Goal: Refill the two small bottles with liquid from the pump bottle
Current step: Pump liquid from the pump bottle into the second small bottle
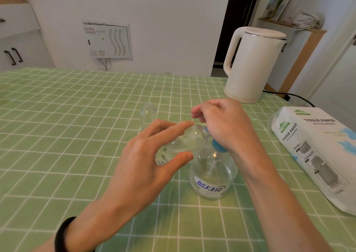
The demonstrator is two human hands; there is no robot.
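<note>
1. Black wristband, on the left wrist, nearest edge.
2. Table, covered with a green checked cloth.
3. Left hand, near centre. Fingers spread fairly wide; thumb and fingertips hold the first small bottle.
4. Pump bottle, clear with a blue-lettered label and a blue collar, upright on the cloth just right of the left hand.
5. First small bottle, clear, tilted on its side in the air. Its mouth points right, at the blue nozzle of the pump.
6. Right hand, set on top of the pump head, which it hides. Fingers curled loosely to the left; whether they grip the head cannot be told.
7. Second small bottle, clear, upright on the cloth, left of and beyond both hands, touched by neither.
8. Tissue paper pack, white, lying at the right edge.
9. Electric kettle, white, far right, with a black cord trailing right.
10. Wall panel, white, on the far wall.
</note>
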